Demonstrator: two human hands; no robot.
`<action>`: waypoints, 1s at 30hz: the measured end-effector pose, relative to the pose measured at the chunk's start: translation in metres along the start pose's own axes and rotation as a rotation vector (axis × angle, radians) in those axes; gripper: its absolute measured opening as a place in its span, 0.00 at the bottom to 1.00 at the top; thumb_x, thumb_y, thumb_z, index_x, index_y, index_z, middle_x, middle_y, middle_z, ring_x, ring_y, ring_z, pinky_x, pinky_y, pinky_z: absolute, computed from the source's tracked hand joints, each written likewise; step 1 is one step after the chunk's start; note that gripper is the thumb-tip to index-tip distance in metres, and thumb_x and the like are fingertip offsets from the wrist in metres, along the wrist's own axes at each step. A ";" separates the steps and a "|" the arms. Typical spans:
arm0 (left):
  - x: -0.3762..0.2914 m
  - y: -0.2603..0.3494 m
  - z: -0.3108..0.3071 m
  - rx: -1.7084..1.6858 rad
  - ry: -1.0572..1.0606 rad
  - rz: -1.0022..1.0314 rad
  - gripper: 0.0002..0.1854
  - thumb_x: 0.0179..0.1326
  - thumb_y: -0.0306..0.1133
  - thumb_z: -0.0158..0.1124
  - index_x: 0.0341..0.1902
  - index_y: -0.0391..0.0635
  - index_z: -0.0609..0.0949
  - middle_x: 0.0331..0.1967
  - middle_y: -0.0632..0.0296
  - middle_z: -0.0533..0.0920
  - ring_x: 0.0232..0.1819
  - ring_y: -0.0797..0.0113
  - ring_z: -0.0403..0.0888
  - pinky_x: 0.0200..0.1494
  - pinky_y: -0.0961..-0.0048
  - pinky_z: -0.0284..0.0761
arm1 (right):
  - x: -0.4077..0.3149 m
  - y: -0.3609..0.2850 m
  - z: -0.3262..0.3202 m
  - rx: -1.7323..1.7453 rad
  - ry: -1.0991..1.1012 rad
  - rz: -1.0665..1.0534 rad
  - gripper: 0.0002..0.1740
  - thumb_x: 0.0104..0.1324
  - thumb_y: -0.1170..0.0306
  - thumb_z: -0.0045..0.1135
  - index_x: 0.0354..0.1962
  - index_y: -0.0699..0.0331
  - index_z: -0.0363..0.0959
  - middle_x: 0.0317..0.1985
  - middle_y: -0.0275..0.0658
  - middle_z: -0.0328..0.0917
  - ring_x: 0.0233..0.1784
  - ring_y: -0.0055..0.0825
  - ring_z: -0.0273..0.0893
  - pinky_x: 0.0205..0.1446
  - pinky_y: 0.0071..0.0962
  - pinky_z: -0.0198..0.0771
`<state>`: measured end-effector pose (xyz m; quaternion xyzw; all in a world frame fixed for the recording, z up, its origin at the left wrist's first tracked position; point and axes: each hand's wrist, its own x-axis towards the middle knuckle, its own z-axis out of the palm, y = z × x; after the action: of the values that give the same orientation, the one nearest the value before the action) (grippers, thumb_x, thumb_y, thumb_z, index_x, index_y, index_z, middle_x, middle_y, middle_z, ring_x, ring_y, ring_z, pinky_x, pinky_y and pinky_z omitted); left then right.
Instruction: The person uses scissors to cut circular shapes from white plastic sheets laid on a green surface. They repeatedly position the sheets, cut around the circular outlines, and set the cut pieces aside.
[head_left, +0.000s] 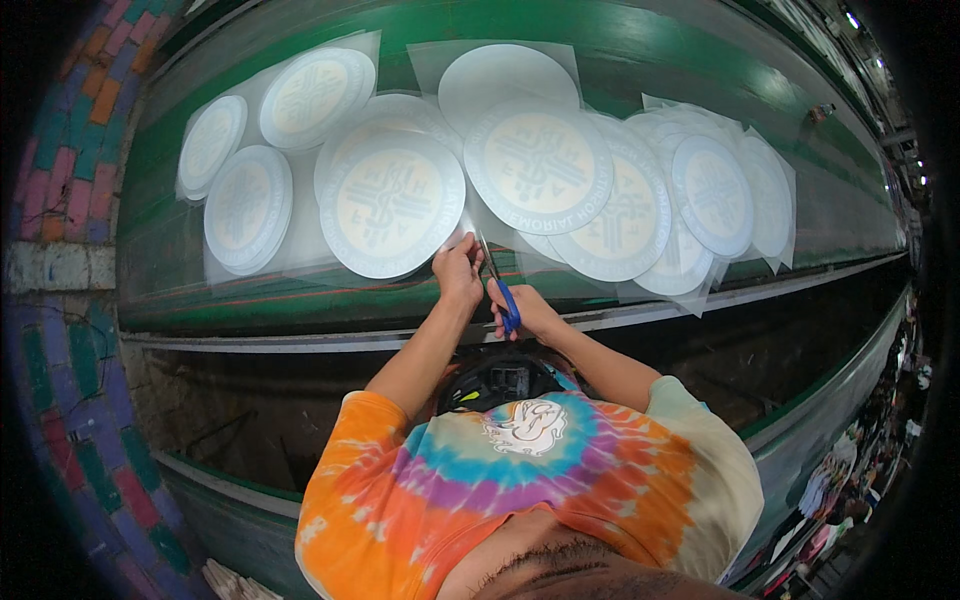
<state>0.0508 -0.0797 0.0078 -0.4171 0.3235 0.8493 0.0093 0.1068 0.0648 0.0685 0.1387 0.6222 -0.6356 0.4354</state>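
Observation:
My right hand (529, 309) holds a pair of scissors (510, 309) by its blue handles, the metal blades pointing away from me. Just left of the blades, my left hand (459, 268) pinches the edge of a translucent film sheet (466, 225). Against that hand lies a large round printed transfer (391, 204) with a pale blue ring and a cream centre. Another round transfer (538, 166) overlaps more of its kind to the right. My fingers partly hide the film's edge, and whether the blades touch it I cannot tell.
Smaller round transfers (247, 208) lie at the left of the long green table (315, 306). A heap of cut transfers (712, 196) sits at the right. A small bottle (821, 112) lies farther right. Between me and the table's pale metal edge (300, 343) runs a dark gap.

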 end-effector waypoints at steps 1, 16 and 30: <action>0.001 -0.001 0.000 -0.015 -0.022 0.010 0.09 0.65 0.22 0.66 0.47 0.40 0.78 0.36 0.61 0.81 0.37 0.69 0.80 0.38 0.74 0.79 | 0.005 0.001 0.001 0.024 0.009 -0.005 0.38 0.64 0.31 0.57 0.29 0.64 0.72 0.21 0.34 0.76 0.20 0.24 0.81 0.17 0.20 0.68; -0.004 0.003 -0.012 -0.015 -0.087 -0.031 0.11 0.65 0.21 0.64 0.50 0.32 0.77 0.40 0.55 0.81 0.40 0.62 0.82 0.44 0.69 0.81 | 0.023 -0.005 0.012 0.124 0.083 -0.044 0.39 0.62 0.30 0.58 0.28 0.61 0.71 0.20 0.33 0.75 0.18 0.23 0.79 0.15 0.20 0.64; -0.013 0.013 -0.025 -0.016 -0.121 -0.084 0.07 0.65 0.23 0.64 0.45 0.35 0.78 0.40 0.55 0.81 0.44 0.61 0.82 0.50 0.66 0.80 | 0.032 -0.026 0.014 0.116 0.083 -0.055 0.38 0.62 0.31 0.59 0.27 0.63 0.73 0.18 0.33 0.74 0.15 0.23 0.77 0.12 0.19 0.61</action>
<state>0.0732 -0.1009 0.0132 -0.3783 0.2977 0.8744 0.0611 0.0748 0.0363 0.0656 0.1729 0.6055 -0.6759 0.3829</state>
